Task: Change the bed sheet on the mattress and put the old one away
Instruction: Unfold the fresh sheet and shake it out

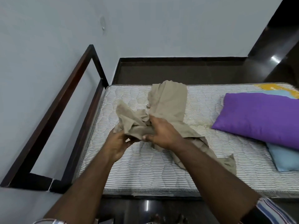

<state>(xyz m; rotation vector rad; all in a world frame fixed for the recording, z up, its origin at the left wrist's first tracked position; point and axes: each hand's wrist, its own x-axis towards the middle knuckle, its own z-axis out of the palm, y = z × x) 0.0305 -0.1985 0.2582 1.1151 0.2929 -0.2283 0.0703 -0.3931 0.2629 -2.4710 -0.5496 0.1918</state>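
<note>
A bare striped mattress (pixel 145 167) lies on a dark bed frame. On its middle is a crumpled beige sheet (pixel 168 101), partly folded, with one end trailing toward the front edge. My left hand (pixel 116 143) pinches a bunched edge of the sheet from below. My right hand (pixel 161 131) grips the bunched middle of the same sheet from above, thumb underneath. Both hands hold the cloth a little above the mattress.
A purple pillow (pixel 262 115) lies at the right on a light blue pillow (pixel 284 159). A dark wooden headboard frame (pixel 53 113) stands at the left against the grey wall. Dark floor (pixel 178 73) runs behind the bed.
</note>
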